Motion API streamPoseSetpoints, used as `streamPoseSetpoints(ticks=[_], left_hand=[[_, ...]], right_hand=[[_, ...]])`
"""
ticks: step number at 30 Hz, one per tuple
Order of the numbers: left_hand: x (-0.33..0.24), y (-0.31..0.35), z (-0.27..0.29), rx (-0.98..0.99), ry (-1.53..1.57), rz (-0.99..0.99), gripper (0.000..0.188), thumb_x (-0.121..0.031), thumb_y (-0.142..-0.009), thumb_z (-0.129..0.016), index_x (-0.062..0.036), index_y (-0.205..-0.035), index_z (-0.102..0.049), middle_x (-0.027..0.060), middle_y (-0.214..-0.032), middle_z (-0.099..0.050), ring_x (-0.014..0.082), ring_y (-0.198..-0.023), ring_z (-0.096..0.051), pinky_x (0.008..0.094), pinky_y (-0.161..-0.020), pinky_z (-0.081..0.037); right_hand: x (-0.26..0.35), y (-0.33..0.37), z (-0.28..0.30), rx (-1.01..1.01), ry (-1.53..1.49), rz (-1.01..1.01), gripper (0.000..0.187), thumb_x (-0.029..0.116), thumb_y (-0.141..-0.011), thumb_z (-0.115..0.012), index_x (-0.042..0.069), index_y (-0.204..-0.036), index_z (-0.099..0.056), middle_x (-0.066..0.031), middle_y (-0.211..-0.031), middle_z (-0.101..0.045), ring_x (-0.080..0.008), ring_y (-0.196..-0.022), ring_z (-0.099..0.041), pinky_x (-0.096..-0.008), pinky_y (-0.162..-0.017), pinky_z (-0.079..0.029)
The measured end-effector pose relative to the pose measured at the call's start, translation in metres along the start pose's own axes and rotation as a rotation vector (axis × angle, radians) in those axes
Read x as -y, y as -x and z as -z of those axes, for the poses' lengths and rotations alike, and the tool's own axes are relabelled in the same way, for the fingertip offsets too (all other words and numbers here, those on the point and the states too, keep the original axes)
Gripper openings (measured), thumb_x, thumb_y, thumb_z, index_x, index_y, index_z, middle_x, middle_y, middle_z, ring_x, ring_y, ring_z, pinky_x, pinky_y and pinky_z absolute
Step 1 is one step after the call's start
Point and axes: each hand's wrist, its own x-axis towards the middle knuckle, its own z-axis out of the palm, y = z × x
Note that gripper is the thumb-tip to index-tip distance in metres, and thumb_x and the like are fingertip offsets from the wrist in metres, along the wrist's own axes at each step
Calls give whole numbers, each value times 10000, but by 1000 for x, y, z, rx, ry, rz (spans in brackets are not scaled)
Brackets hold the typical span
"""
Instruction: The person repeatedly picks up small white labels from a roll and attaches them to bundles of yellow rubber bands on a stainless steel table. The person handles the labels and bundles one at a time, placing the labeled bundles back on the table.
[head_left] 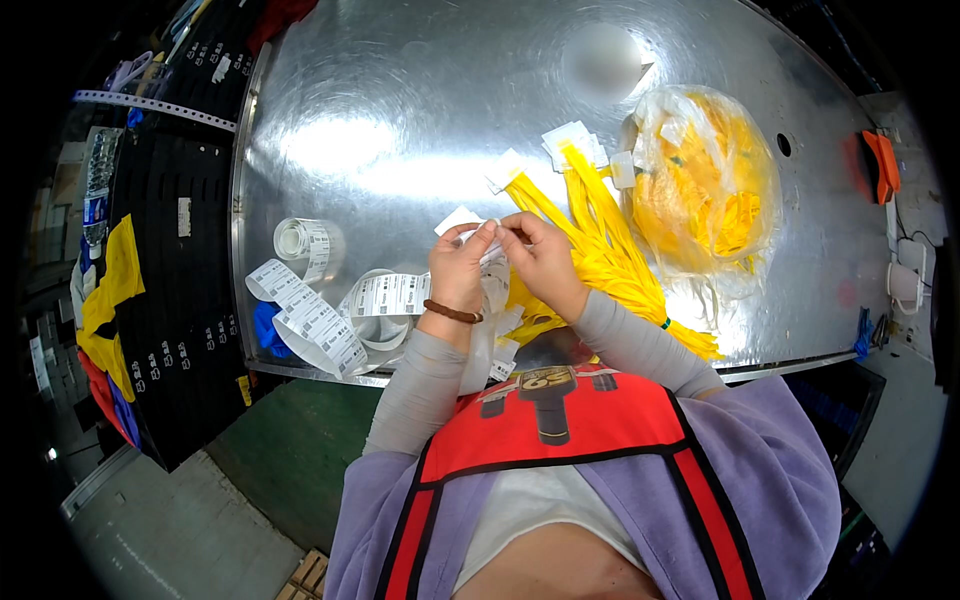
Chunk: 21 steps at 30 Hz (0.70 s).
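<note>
My left hand point(458, 270) and my right hand point(546, 262) meet fingertip to fingertip over the near part of the metal table. Both are closed in a pinch on a white label point(492, 252), partly hidden by the fingers. A long strip of printed labels point(393, 294) curls on the table beside my left wrist. Right of my hands lie bundles of flat yellow straps point(610, 235), with white tags point(575, 145) at their far ends. More yellow strap shows under my right hand.
A clear plastic bag point(705, 180) of yellow straps stands to the right. A label roll point(301, 245) and a blue item point(270, 330) sit at the left. Black crates point(185, 270) stand beyond the left table edge point(236, 200). An orange object point(880, 167) is at the far right.
</note>
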Motion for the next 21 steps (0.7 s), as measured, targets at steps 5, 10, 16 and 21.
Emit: streamPoseSetpoints(ticks=[5,10,16,21], left_hand=[[-17,0,11,227,103,154,276,-211,-866,-674,-14,-1041,-590,46,-931,-643,108,-775,-597,215,-655,-467],[-6,-16,44,358,103,214,255,-224,-905,-615,-25,-1063,-595,30,-923,-653,106,-784,-609,222,-660,-478],[-24,-6,67,113,-125,-14,151,-109,-871,-630,-6,-981,-633,69,-915,-667,113,-796,-610,241,-720,-500],[-76,10,84,207,-469,-260,145,-1,-818,-607,-6,-954,-656,56,-905,-652,115,-793,-600,240,-705,-487]], right_hand=[[-14,0,0,-35,-185,-156,156,119,-886,-612,-23,-951,-617,-27,-772,-624,-62,-669,-539,-223,-602,-452],[-19,1,-7,-148,-308,-87,147,122,-906,-599,-5,-978,-589,5,-812,-593,-47,-710,-507,-201,-628,-435],[-24,-5,5,-206,-427,-180,134,106,-917,-580,4,-998,-549,28,-803,-568,-45,-700,-480,-195,-624,-416],[-45,-9,9,12,-47,-170,217,113,-854,-643,8,-1033,-579,-15,-751,-572,-83,-638,-490,-214,-595,-416]])
